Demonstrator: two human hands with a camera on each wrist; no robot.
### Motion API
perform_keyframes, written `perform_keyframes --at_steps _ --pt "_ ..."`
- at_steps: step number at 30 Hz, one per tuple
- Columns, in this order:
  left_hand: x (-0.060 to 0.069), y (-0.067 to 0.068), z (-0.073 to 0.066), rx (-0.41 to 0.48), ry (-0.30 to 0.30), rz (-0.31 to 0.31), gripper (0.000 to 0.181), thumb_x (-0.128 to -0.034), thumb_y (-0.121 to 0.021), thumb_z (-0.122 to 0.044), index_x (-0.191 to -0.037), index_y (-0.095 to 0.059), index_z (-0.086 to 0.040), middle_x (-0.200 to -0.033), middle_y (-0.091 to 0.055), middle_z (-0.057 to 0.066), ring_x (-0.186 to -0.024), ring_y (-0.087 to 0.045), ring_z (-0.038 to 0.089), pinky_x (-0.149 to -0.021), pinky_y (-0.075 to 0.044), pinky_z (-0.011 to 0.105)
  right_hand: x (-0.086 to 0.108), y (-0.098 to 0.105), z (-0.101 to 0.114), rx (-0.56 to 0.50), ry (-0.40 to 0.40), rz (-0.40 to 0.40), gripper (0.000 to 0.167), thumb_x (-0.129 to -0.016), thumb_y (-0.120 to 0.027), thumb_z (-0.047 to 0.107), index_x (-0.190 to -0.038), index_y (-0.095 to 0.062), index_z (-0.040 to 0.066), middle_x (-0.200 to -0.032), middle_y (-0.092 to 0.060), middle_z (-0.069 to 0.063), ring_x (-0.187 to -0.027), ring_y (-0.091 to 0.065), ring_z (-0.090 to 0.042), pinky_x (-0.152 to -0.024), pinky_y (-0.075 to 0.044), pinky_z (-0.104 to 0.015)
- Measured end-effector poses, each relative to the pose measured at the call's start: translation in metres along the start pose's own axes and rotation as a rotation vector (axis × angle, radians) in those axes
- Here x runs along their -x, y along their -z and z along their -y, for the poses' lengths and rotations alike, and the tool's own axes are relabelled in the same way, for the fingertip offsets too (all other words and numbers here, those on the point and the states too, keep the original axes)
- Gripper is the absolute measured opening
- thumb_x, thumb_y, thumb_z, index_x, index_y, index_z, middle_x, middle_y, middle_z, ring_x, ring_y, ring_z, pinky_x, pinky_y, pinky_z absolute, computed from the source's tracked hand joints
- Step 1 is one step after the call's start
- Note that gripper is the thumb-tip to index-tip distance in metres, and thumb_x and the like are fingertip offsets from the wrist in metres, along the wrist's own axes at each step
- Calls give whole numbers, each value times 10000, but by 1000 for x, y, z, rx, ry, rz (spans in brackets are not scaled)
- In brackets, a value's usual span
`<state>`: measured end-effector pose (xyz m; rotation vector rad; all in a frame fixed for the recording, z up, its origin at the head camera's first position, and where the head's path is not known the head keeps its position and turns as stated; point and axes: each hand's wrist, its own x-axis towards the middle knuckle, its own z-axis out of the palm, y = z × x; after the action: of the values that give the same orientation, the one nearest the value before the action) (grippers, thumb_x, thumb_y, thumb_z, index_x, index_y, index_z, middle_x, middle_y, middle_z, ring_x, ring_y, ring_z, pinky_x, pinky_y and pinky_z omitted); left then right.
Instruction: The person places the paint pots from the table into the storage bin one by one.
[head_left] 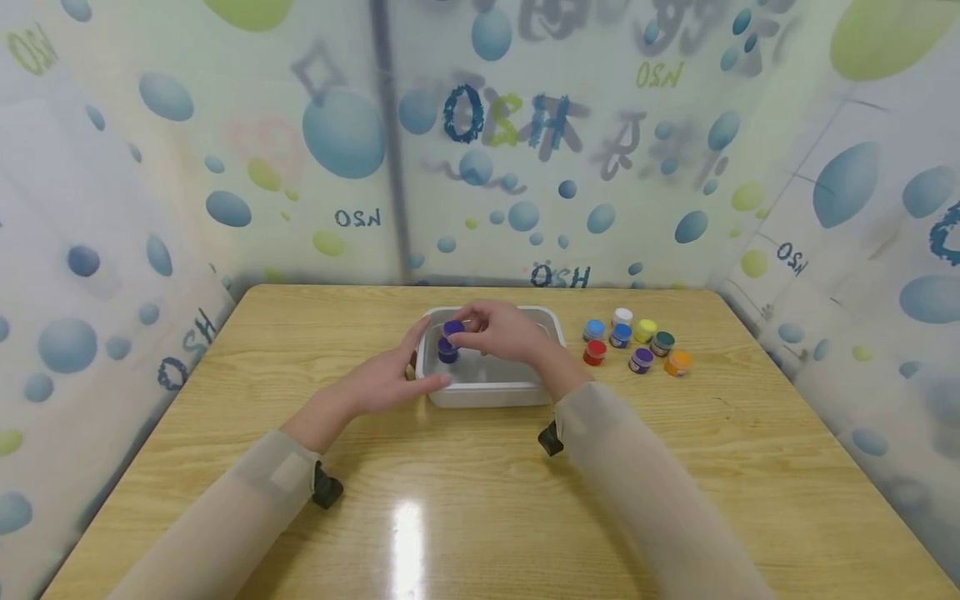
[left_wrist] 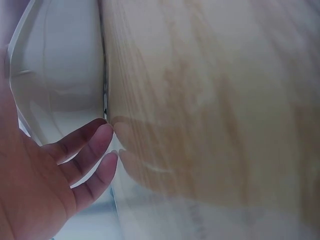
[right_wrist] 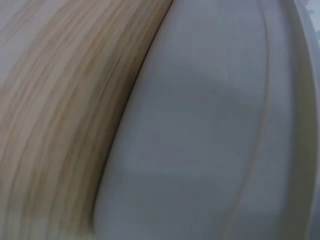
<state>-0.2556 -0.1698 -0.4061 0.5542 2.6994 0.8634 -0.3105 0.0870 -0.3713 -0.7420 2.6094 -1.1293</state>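
Pinching the upper purple jar (head_left: 453, 327) between thumb and fingers, the right hand (head_left: 506, 331) had it inside the white tub (head_left: 487, 398), just above the lower purple jar (head_left: 447, 351) — resting on it or held clear, couldn't tell. Left hand (head_left: 386, 379) was at the tub's left end, thumb by the near rim, fingers loosely extended, not curled round anything. Right wrist view: tub wall and table (head_left: 480, 483), no fingers.

Status: two purple jars in the tub; lower one looked set down, upper one not released. Eight more stood on the table right of the tub, out of both hands: red (head_left: 595, 353), light blue, white, blue, yellow, dark green, orange, plus another purple (head_left: 641, 361). My read — early on, one down, one in hand, eight outside.
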Motion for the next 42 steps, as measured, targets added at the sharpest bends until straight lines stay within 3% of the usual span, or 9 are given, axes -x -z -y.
perform_keyframes --at_steps 8,17,31,42 --pt "-1 0 0 2 1 6 1175 -980 -578 -828 -1772 114 -305 -1156 -723 130 -951 -672 216 -760 -529 361 -9 -9 -6 -71 -11 14 361 -1016 -816 331 -1311 -740 139 -1016 -754 -51 -921 -743 -322 -798 -629 -392" --pt "-1 3 -1 -8 -12 4 1166 -989 -577 -815 -1772 115 -297 -1150 -720 129 -941 -667 213 -760 -525 359 -10 -15 -9 -66 -35 54 368 -981 -856 317 -1295 -757 151 -1005 -755 -26 -869 -683 -178 -764 -557 -291" --pt "0 5 -3 -23 -5 7 1162 -994 -584 -801 -1773 112 -294 -1086 -714 126 -894 -658 221 -739 -513 360 -10 -18 -9 49 -14 179 363 -1023 -798 260 -1359 -726 143 -1013 -748 -44 -753 -696 -170 -707 -584 -286" --pt "-1 2 -1 -20 -13 7 1172 -993 -594 -795 -1777 97 -265 -1118 -711 139 -922 -660 228 -774 -522 365 -11 -21 -15 -4 -9 204 272 -1016 -784 156 -1285 -749 139 -973 -763 -58 -735 -681 -163 -699 -574 -275"
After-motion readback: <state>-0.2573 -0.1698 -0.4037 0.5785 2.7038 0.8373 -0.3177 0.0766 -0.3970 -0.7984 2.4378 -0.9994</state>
